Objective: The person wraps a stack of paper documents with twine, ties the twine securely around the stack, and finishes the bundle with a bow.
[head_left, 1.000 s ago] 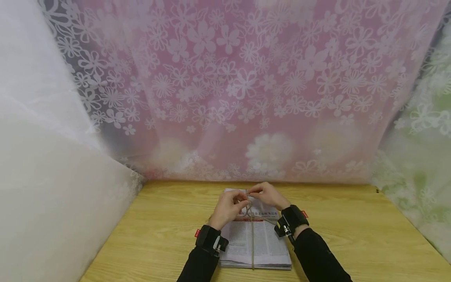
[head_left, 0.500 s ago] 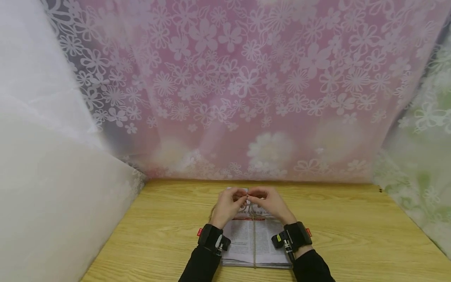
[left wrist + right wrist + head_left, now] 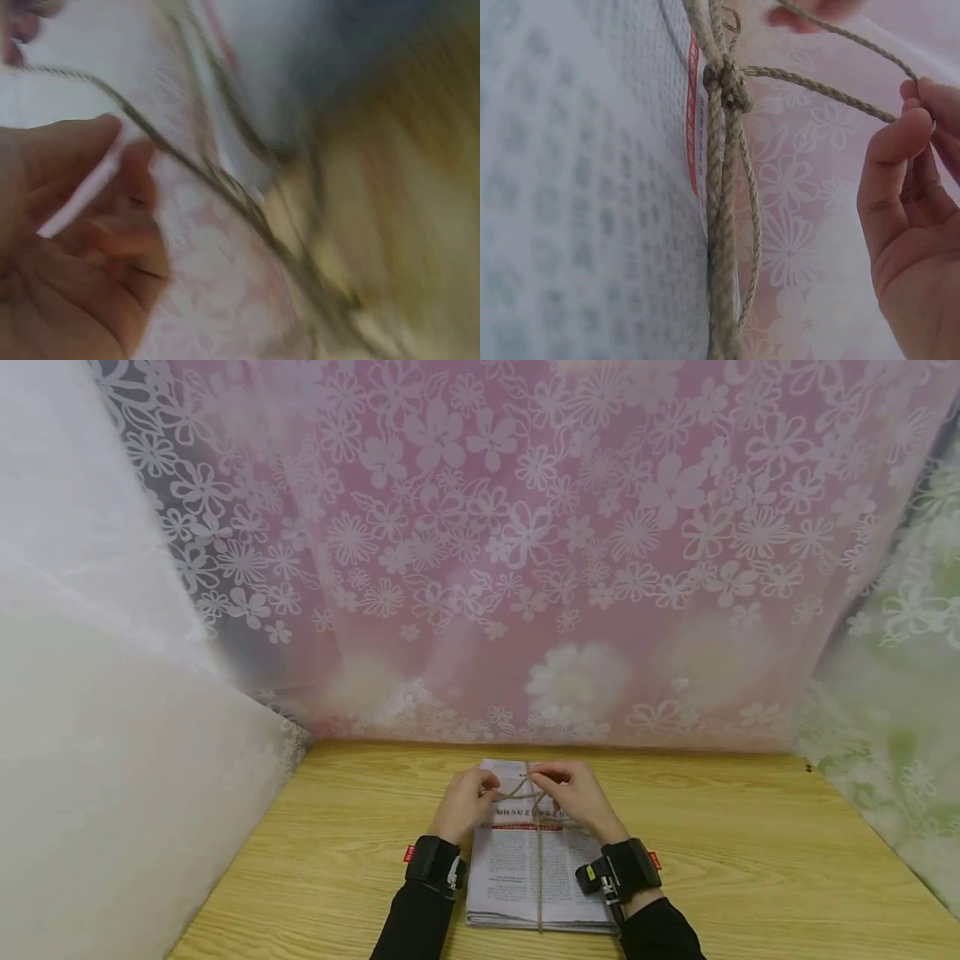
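A stack of folded newspapers (image 3: 510, 877) lies on the table with twine (image 3: 539, 868) tied lengthwise and across it. The twine's knot (image 3: 727, 82) shows near the top in the right wrist view. My right hand (image 3: 577, 793) pinches a bent length of the twine between thumb and fingertips above the stack's far part. My left hand (image 3: 461, 806) is at the stack's left far side, fingers loosely bent. In the left wrist view, a gap shows between its thumb and fingers, and a blurred strand (image 3: 187, 161) runs just past the fingertips.
The wood-patterned table (image 3: 360, 827) extends to both sides of the stack. A pink flowered curtain (image 3: 480, 568) hangs along its back edge. A white sheet (image 3: 112, 735) closes the left side and a green-white one (image 3: 892, 718) the right.
Half a second ago both hands met over the twine. My left hand has since drawn away to the left, uncovering a loose strand; my right hand stays almost in place, still pinching twine.
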The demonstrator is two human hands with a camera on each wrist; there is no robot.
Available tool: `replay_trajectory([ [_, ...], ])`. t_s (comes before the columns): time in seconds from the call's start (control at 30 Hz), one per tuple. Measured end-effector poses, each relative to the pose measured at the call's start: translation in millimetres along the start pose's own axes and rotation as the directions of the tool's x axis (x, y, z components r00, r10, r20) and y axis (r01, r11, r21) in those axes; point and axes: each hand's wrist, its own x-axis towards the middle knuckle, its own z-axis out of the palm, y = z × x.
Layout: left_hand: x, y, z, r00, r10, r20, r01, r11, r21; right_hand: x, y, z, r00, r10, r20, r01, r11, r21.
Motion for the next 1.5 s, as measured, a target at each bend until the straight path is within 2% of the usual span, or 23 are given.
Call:
replay_trajectory([
  [0.13,-3.0,-12.6,2.3,1.0,-0.022,0.01,0.02,0.983,0.18,4.9,16.1,2.8,1.0,0.008,-0.012,-0.008,1.0,-0.023],
  [0.2,-3.5,-17.7,4.0,0.999,-0.034,0.034,0.026,0.975,0.219,6.6,21.2,2.4,1.0,-0.004,-0.007,0.004,1.0,-0.025],
  [0.3,-3.6,-22.3,4.9,0.996,-0.071,0.059,0.058,0.979,0.195,7.7,24.5,0.7,0.999,-0.034,0.007,0.035,0.999,-0.024],
  [0.4,-2.5,-24.8,3.7,0.993,-0.102,0.055,0.093,0.984,0.15,7.6,25.4,-1.2,0.998,-0.052,0.019,0.052,0.998,-0.025],
  [0.5,-1.4,-25.3,-0.1,0.994,-0.101,0.042,0.097,0.991,0.093,6.7,26.2,-1.9,0.998,-0.049,0.026,0.05,0.998,-0.041],
  [0.6,0.3,-23.7,-6.4,0.996,-0.087,0.018,0.088,0.996,-0.008,6.6,27.1,-2.3,0.999,-0.035,0.018,0.035,0.998,-0.043],
  [0.67,0.9,-21.9,-11.2,0.997,-0.08,0.01,0.081,0.991,-0.104,6.0,26.2,-2.7,1.0,-0.023,0.017,0.023,0.999,-0.031],
  [0.73,1.0,-19.8,-15.4,0.995,-0.091,0.031,0.096,0.971,-0.219,3.8,20.4,-4.0,1.0,-0.017,0.021,0.017,1.0,-0.015],
  [0.77,1.2,-18.7,-17.3,0.994,-0.099,0.049,0.109,0.951,-0.29,2.3,16.2,-5.0,1.0,-0.014,0.027,0.014,1.0,-0.007],
  [0.87,2.8,-16.2,-21.3,0.991,-0.103,0.087,0.132,0.865,-0.484,-3.0,2.3,-8.2,0.999,-0.011,0.048,0.011,1.0,0.008],
  [0.93,3.8,-15.1,-22.7,0.988,-0.124,0.096,0.156,0.808,-0.568,-6.2,-5.5,-9.8,0.998,-0.017,0.059,0.016,1.0,0.016],
  [0.97,4.3,-14.8,-23.3,0.988,-0.126,0.092,0.156,0.793,-0.589,-6.7,-6.2,-10.0,0.998,-0.015,0.062,0.013,1.0,0.018],
  [1.03,4.4,-14.9,-24.2,0.987,-0.139,0.084,0.162,0.801,-0.576,-7.2,-7.3,-10.4,0.998,-0.012,0.067,0.011,1.0,0.024],
  [1.1,4.1,-14.8,-25.7,0.985,-0.146,0.092,0.173,0.823,-0.541,-6.6,-5.8,-10.1,0.998,-0.008,0.066,0.005,0.999,0.032],
  [1.2,2.4,-14.3,-28.3,0.989,-0.09,0.113,0.128,0.913,-0.389,-0.9,10.7,-7.6,0.999,0.004,0.049,-0.005,0.999,0.033],
  [1.27,0.7,-11.3,-30.4,0.984,-0.057,0.17,0.105,0.952,-0.288,2.7,21.3,-5.9,0.999,0.023,0.028,-0.024,0.999,0.038],
  [1.33,-0.9,-7.0,-30.9,0.968,-0.027,0.251,0.077,0.979,-0.19,6.0,31.2,-4.1,0.999,0.045,-0.002,-0.044,0.998,0.037],
  [1.43,-2.1,2.8,-28.5,0.921,-0.046,0.387,0.091,0.991,-0.1,6.5,31.3,-3.6,0.995,0.086,-0.051,-0.084,0.996,0.041],
  [1.5,-2.7,10.3,-24.9,0.892,-0.061,0.447,0.093,0.994,-0.05,6.9,31.0,-3.4,0.993,0.097,-0.074,-0.093,0.994,0.049],
])
